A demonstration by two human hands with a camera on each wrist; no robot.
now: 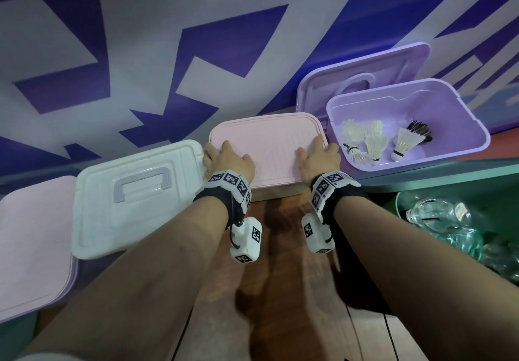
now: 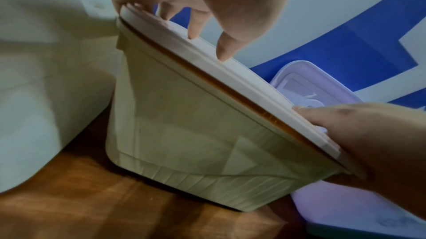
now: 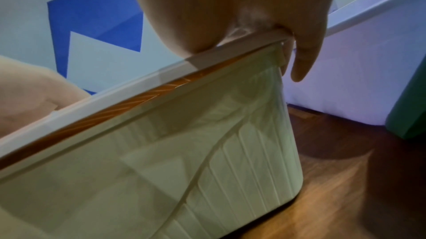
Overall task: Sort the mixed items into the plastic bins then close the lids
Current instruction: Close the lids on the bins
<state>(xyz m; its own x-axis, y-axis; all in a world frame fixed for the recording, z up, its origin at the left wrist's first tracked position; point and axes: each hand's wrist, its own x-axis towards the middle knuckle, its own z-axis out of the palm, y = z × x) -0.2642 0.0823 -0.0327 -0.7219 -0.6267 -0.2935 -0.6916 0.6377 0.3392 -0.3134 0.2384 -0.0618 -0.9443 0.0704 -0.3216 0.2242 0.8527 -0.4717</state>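
Hands lie on the pink lid (image 1: 266,150), which sits on top of a pale ribbed bin (image 2: 196,133) on the wooden floor (image 1: 280,276). The left hand (image 1: 227,158) is at the lid's left edge, fingers spread and pressing down with their tips on the lid's top and rim, as the left wrist view shows; it grips nothing. The right hand (image 1: 318,155) lies flat at the lid's right edge, its palm on the lid and its outer fingers hanging straight down past the corner, beside the bin's wall; it too is pressing, not clasping. A thin orange-brown line shows between lid and bin rim along the near side.

Just right of this bin stands an open purple bin (image 1: 460,147) of smooth plastic, touching or nearly touching the pink lid's corner. In it lie several shuttlecocks (image 1: 373,144), most with white feathers, one with dark feathers (image 1: 420,131). Its purple lid (image 1: 365,79) with a moulded handle leans upright behind it against the blue-and-white patterned wall (image 1: 168,51).

Left of the hands sits a white lidded bin (image 1: 137,197), its lid ridged, with a greyish handle on top. Further left is another bin with a pink lid on a purple base (image 1: 33,248). At the far right, clear plastic bottles (image 1: 449,223) lie in a green container (image 1: 477,186).
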